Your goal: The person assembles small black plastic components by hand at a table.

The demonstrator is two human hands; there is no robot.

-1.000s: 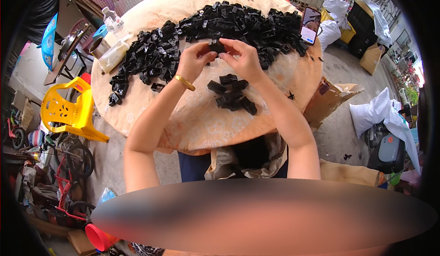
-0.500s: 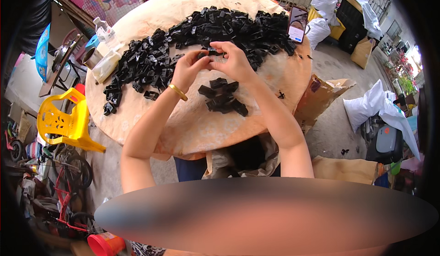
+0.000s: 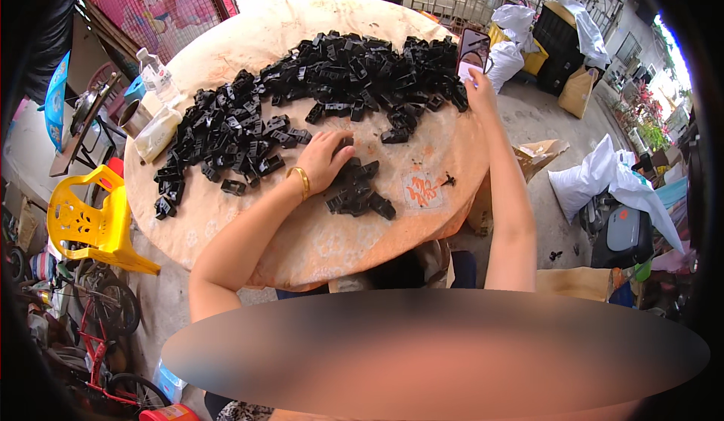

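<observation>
My left hand (image 3: 326,163), with a gold bangle at its wrist, is over the middle of the table. Its thumb and fingers close around a small black plastic piece (image 3: 346,143), mostly hidden by them. Just beside it lies a small heap of similar black pieces (image 3: 358,193). My right hand (image 3: 481,93) reaches to the table's far right edge. Its extended fingertips touch the lower part of the phone (image 3: 473,48), which stands there with its screen lit. A large pile of black plastic pieces (image 3: 332,67) curves across the table beyond my hands.
The round table (image 3: 302,251) has a peach cloth. A clear bottle (image 3: 156,74), a metal cup (image 3: 135,118) and a white packet (image 3: 158,134) stand at its left edge. A yellow chair (image 3: 90,210) is to the left. White sacks (image 3: 584,176) and a cardboard box (image 3: 539,157) are to the right.
My hands were together over the table's middle. The right hand has moved away to the phone at the far right; the left has come down beside the small heap. The view has shifted slightly.
</observation>
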